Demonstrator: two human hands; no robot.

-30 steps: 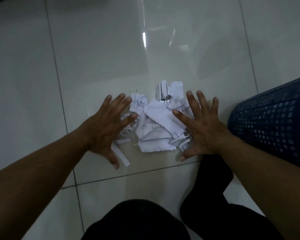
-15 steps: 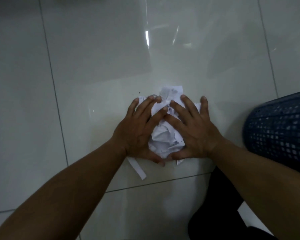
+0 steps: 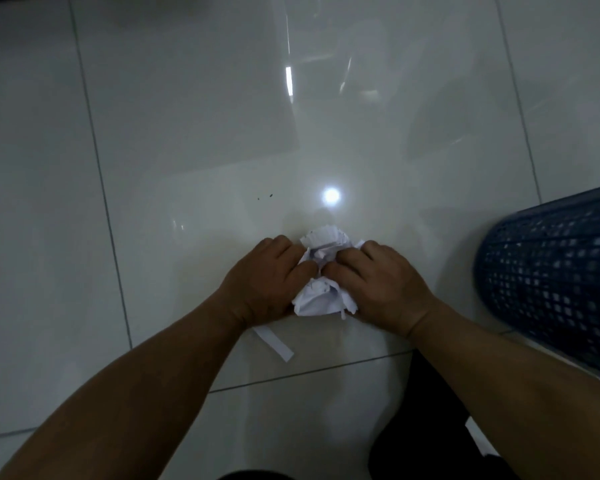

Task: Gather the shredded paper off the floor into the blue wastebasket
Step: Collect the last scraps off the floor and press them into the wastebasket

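Drew the shredded paper [image 3: 321, 301] from a loose spread into one wad on the floor [image 3: 187, 161], clenched between left hand [image 3: 265, 282] and right hand [image 3: 381, 289], ready for the blue wastebasket [image 3: 555, 282] nearby, bar one stray strip [image 3: 275, 345].

floor [image 3: 187, 150]: glossy smooth tile | shredded paper [image 3: 321, 299]: crumpled matt | wastebasket [image 3: 551, 278]: perforated plastic

Tiled floor [image 3: 187, 168] — shredded paper [image 3: 317, 301], a loose strip [image 3: 274, 344], blue wastebasket [image 3: 551, 282] on it.

Glossy pale floor tiles [image 3: 187, 150], dark grout, light glare [image 3: 330, 195]
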